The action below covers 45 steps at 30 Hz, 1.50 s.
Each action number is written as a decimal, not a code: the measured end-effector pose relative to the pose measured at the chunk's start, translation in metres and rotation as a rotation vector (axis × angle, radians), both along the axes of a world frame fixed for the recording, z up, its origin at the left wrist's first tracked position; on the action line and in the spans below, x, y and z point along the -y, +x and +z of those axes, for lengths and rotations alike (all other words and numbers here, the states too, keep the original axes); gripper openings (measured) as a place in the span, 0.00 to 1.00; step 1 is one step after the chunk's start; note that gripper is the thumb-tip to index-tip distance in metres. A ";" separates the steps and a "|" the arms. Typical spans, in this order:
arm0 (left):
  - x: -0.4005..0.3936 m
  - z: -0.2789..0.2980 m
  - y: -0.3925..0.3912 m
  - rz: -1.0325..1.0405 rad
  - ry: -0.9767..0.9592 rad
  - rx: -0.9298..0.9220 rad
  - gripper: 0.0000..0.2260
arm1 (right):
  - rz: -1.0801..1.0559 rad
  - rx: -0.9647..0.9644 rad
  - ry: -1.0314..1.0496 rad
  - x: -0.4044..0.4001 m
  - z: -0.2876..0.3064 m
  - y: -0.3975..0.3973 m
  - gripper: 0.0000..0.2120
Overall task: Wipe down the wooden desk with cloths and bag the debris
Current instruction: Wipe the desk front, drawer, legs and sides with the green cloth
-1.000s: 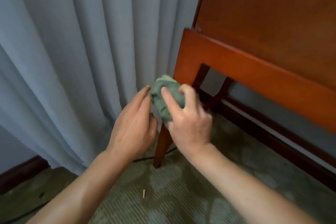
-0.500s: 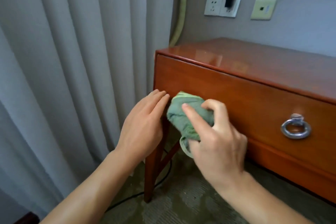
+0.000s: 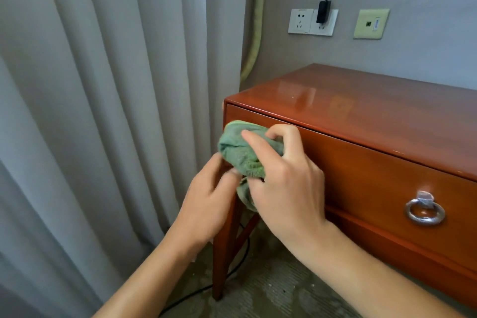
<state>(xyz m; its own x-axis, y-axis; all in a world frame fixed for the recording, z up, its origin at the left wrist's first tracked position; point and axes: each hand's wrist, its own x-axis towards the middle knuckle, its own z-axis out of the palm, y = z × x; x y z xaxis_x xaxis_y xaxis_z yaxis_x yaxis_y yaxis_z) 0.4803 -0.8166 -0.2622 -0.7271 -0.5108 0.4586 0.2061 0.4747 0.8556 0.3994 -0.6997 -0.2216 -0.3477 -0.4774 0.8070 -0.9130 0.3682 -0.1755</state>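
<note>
A reddish wooden desk [image 3: 361,116] with a glossy top stands against the wall at the right. My right hand [image 3: 284,183] grips a bunched green cloth [image 3: 240,147] against the drawer front, near the desk's left front corner. My left hand [image 3: 209,196] is just below and left of the cloth, its fingers curled in and touching the cloth's lower edge beside the desk leg [image 3: 227,248]. Part of the cloth hangs hidden behind my right palm.
A metal ring pull [image 3: 424,210] hangs on the drawer front. Grey curtains [image 3: 103,111] fill the left side, close to the desk. Wall sockets [image 3: 312,22] with a black plug and cable sit above the desk. A black cable [image 3: 196,294] runs over the carpet.
The view has risen from under the desk to its top. Both hands have lifted with the cloth from the leg to the drawer front's left corner, and my left fingers have curled toward the cloth.
</note>
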 end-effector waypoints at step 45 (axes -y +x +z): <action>0.212 0.065 -0.183 -0.483 -0.052 0.273 0.26 | -0.621 0.749 0.712 0.144 0.130 -0.204 0.30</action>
<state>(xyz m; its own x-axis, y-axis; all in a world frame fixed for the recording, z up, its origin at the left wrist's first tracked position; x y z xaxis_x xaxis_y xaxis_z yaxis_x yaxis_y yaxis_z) 0.2975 -1.0287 -0.1977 -0.9690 -0.0713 0.2365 0.1852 0.4241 0.8865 0.1954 -0.8439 -0.0917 -0.9452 -0.3190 -0.0697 -0.3045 0.9381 -0.1649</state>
